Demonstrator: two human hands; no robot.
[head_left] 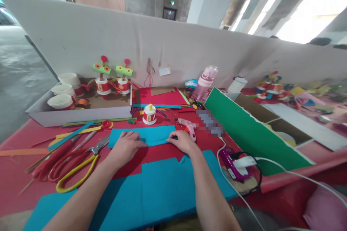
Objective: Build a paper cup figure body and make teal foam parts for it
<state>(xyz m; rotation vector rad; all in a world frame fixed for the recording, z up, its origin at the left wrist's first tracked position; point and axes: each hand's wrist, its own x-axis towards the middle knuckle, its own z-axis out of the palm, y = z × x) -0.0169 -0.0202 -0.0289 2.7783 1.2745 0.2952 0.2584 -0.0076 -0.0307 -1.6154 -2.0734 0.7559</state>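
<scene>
A strip of blue paper (155, 134) lies across the red table in front of me. My left hand (128, 146) rests on its left part, fingers spread and lying flat. At the strip's right end, my right hand (181, 140) pinches the near edge between thumb and fingers. Just beyond the strip stands a small white and red paper cup (149, 114) with coiled purple arms and a yellow piece on top. Larger blue sheets (168, 187) lie nearer to me, under my forearms. A pink glue gun (189, 125) is to the right of my right hand.
Scissors with red and yellow handles (81, 164) lie at left beside paper strips. Behind them, a white box (81, 115) holds cups and two cup figures. A green board (244, 133), a purple power socket (234, 166) with white cable and a pink bottle (205, 83) are at right.
</scene>
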